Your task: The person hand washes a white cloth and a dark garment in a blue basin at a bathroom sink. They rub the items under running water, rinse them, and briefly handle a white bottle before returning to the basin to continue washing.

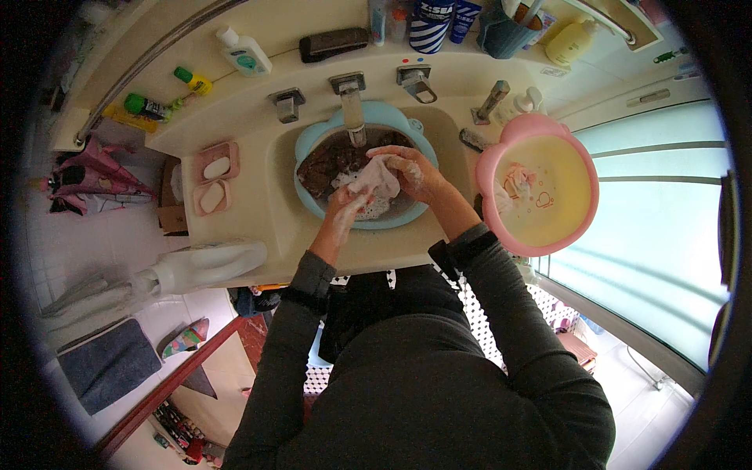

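Note:
A small pale cloth (pixel 379 176) is held between my two hands above a light blue plastic basin (pixel 305 141) set in the sink. My left hand (pixel 351 205) grips its lower left end, and my right hand (pixel 414 173) has its upper right part. Suds cling to both hands. Below them, dark brown fabric (pixel 320 167) lies in the basin's soapy water, with white foam (pixel 376 208) near the front. The faucet spout (pixel 353 117) reaches over the basin just behind my hands; I cannot tell whether water runs.
A pink basin (pixel 590 194) with some pale cloth (pixel 520 179) inside rests at the sink's right. Soap bars lie in a pink soap dish (pixel 232 158) on the left, near a large white jug (pixel 205 267). Bottles and a blue cup (pixel 505 35) line the back ledge.

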Motion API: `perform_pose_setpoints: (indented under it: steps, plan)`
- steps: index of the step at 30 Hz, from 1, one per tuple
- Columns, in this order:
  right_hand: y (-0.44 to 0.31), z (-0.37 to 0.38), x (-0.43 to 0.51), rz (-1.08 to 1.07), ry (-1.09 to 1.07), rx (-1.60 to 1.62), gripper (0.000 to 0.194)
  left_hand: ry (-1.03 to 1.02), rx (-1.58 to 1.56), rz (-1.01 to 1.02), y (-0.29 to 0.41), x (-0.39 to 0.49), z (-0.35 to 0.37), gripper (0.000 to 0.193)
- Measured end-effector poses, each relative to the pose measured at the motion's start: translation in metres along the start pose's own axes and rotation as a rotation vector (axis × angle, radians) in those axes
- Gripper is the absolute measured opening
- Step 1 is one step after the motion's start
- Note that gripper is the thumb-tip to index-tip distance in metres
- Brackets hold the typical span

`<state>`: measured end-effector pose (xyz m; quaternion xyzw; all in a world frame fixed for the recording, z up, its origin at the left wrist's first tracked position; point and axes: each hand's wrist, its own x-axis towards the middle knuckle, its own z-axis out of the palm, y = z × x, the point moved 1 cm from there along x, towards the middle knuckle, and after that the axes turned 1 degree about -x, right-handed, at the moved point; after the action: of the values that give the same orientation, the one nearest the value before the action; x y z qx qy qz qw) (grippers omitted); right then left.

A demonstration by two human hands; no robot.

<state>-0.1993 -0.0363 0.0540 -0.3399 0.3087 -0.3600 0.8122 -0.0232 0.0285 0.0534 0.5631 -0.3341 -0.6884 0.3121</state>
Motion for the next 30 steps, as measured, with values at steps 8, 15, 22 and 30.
perform_pose_setpoints:
  steps: [8, 15, 22, 30]
  plan:
    - [0.048, 0.069, -0.019, -0.350, 0.363, -1.104, 0.019, 0.014, -0.640, 0.176, -0.022, 0.019, 0.007, 0.038]
    - [0.038, 0.057, -0.002, -0.087, 0.601, -1.279, 0.027, 0.061, -0.804, -0.185, -0.054, 0.032, 0.028, 0.046]
    - [0.068, 0.035, 0.008, -0.166, 0.369, -1.487, 0.037, 0.087, -0.647, -0.233, -0.037, 0.029, 0.020, 0.048]
    - [0.060, 0.003, 0.022, -0.235, 0.394, -1.577, 0.033, 0.402, 0.920, 0.306, -0.014, 0.059, -0.031, 0.027]
